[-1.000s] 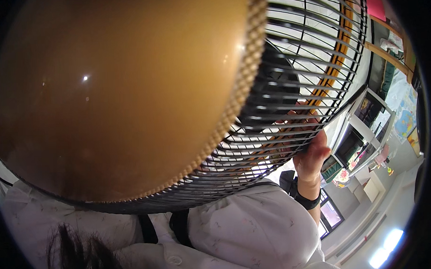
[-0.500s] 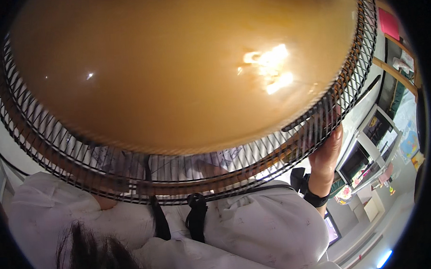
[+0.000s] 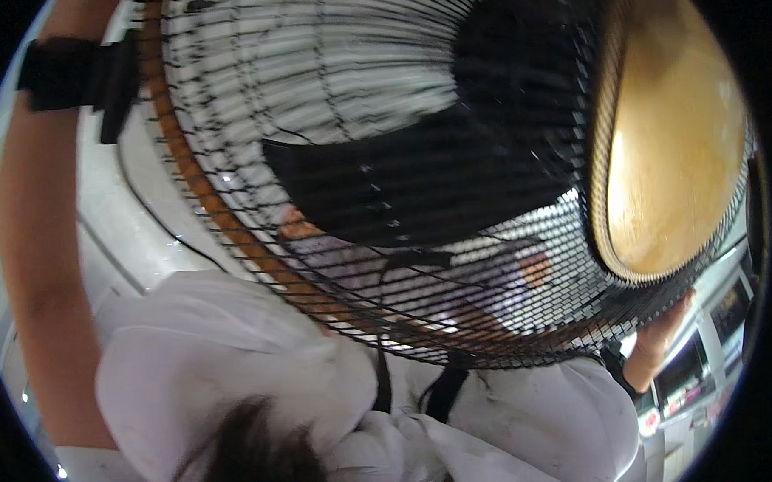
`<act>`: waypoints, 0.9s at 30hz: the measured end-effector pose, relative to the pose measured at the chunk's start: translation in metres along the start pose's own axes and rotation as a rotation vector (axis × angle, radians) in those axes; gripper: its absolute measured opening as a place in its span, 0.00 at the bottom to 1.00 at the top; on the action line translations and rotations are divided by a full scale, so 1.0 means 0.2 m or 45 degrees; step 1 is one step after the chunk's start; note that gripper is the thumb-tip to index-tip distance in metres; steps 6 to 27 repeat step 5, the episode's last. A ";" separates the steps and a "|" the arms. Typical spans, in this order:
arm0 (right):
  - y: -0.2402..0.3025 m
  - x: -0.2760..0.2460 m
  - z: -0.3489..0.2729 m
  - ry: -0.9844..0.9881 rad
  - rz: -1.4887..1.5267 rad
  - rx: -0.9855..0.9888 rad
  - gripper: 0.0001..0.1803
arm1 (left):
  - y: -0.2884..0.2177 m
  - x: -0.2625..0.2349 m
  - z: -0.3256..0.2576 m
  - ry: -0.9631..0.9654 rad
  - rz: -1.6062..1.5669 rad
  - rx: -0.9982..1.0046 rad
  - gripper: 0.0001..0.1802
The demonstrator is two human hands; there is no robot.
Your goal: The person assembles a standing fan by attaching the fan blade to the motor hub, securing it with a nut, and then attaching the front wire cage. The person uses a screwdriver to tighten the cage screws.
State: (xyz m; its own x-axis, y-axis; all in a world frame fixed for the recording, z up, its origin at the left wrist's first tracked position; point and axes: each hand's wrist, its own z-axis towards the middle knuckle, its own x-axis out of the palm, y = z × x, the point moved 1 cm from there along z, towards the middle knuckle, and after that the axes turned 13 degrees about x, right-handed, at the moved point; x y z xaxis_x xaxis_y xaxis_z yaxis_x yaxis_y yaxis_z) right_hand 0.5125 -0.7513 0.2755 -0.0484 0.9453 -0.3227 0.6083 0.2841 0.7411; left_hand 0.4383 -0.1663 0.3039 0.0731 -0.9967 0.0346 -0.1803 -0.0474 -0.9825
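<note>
A large fan head with a black wire guard [image 3: 491, 322] fills most of the head view, tilted, close in front of my body. Its bronze-coloured rim band [image 3: 199, 192] runs round the guard, and a shiny gold disc [image 3: 676, 146] faces right. Through the wires shows a dark, wide fan blade [image 3: 401, 185]. At the lower right, my right hand [image 3: 664, 326] grips the guard's edge, its fingers mostly hidden behind the wires. My left hand [image 3: 80, 15] is cut off by the top edge, beside the rim. Its fingers are out of sight.
A thin black cable [image 3: 160, 219] curves over a pale surface at the left, next to my left forearm [image 3: 43, 278]. White clothing [image 3: 229, 365] and black straps lie under the guard. Window-like frames [image 3: 684, 366] stand at the right.
The fan head has turned, so its gold disc has gone from the upper middle to the right and the blade shows. My left arm has come into view at the left.
</note>
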 end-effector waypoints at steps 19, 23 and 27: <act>-0.04 -0.25 -0.14 0.010 0.043 0.079 0.40 | 0.10 -0.10 -0.04 -0.172 -0.106 -0.001 0.34; -0.04 -0.25 -0.14 0.010 0.043 0.079 0.40 | 0.10 -0.10 -0.04 -0.172 -0.106 -0.001 0.34; -0.04 -0.25 -0.14 0.010 0.043 0.079 0.40 | 0.10 -0.10 -0.04 -0.172 -0.106 -0.001 0.34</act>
